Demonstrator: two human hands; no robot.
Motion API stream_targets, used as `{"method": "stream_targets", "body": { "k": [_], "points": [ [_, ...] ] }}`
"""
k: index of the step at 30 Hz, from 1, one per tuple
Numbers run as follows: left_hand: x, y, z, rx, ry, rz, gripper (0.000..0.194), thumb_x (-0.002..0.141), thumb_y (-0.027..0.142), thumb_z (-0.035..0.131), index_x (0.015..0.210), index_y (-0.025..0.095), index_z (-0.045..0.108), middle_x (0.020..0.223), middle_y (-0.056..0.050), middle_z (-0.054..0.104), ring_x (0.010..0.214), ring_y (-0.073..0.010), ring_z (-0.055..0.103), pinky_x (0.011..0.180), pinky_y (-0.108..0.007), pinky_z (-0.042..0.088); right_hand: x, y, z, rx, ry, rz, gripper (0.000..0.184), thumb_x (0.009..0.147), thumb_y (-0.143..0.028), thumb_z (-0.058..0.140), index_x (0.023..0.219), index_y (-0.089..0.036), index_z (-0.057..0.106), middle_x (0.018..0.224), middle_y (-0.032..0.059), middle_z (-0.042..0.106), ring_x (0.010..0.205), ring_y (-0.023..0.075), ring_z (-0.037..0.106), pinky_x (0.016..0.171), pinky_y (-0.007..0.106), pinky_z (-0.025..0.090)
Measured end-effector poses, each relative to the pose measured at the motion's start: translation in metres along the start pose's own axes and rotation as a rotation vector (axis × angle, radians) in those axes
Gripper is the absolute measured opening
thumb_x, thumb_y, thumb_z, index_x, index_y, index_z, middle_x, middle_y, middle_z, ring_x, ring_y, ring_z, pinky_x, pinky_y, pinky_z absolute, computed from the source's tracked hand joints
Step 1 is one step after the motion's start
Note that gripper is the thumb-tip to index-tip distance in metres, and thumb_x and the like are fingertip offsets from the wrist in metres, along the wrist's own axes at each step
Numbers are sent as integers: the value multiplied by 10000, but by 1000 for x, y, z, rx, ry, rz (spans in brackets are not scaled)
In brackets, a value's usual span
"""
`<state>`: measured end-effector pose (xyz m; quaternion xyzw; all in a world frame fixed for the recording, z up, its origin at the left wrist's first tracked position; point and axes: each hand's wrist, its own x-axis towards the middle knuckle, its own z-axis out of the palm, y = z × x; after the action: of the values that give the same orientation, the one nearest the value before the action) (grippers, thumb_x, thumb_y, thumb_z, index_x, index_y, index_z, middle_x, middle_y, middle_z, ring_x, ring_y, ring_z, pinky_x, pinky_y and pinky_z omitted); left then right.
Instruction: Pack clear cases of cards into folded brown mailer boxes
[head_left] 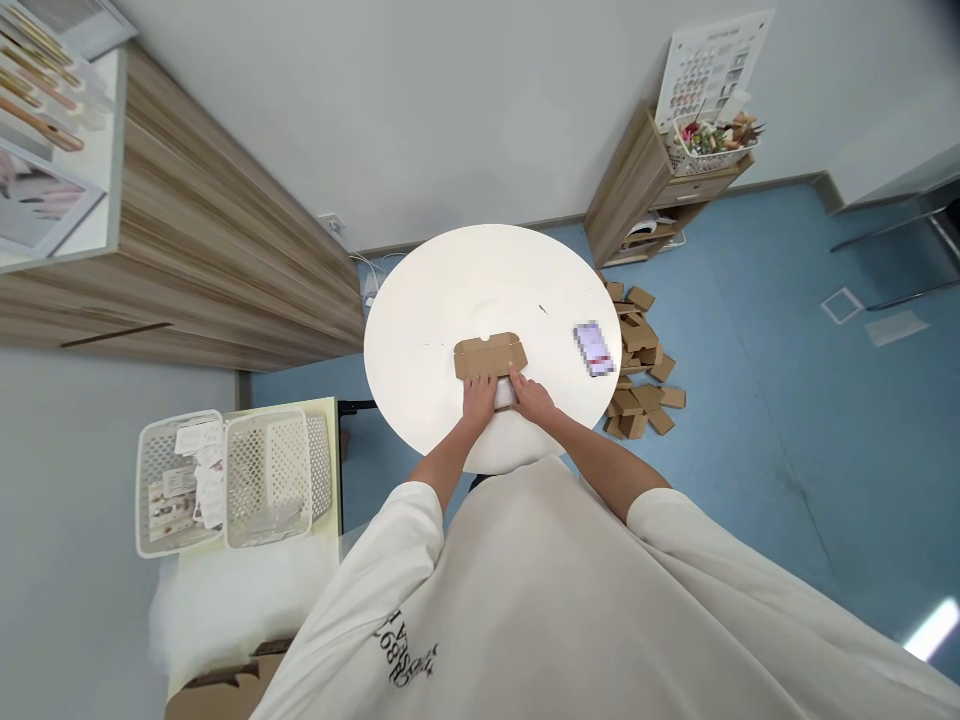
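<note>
On the white round table [427,290] in front of me lies a small brown cardboard box [489,356], its lid flap raised away from me and side tabs sticking out. My left hand [478,402] grips the near left part of the box, fingers pressed on the cardboard. At the near right part, my right hand [531,398] holds it with the thumb and fingers along the edge. A whitish area [505,394] shows between my hands; I cannot tell what it is. My hands hide much of the box's near side.
A blurred phone [594,349] lies on the table's right side, and a small dark item [542,309] farther back. Many folded cardboard boxes [641,400] are heaped right of the table. White baskets [268,480] stand at the left, a wooden cabinet [247,220] at the back left.
</note>
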<state>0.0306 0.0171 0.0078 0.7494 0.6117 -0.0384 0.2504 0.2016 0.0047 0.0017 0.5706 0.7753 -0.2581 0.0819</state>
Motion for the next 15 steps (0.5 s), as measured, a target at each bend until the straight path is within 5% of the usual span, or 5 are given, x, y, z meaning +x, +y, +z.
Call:
{"method": "stream_targets", "body": {
  "k": [8, 15],
  "points": [
    [-9, 0, -7, -98, 63, -138, 320, 941, 217, 509, 1258, 196, 547, 1283, -188, 570, 1306, -364, 446, 1059, -495, 315, 0, 3, -3, -38, -24, -17, 1003, 896, -372, 641, 1646, -270, -18, 1690, 133, 189, 1224, 341, 545, 966, 419, 462],
    [-11, -37, -20, -313, 300, -319, 321, 954, 295, 486, 1258, 207, 536, 1311, -175, 548, 1289, -354, 474, 1060, -496, 364, -2, 6, -14, 46, 96, 26, 793, 942, -433, 570, 1610, -235, 190, 1633, 154, 279, 1307, 346, 458, 1036, 451, 433]
  ]
}}
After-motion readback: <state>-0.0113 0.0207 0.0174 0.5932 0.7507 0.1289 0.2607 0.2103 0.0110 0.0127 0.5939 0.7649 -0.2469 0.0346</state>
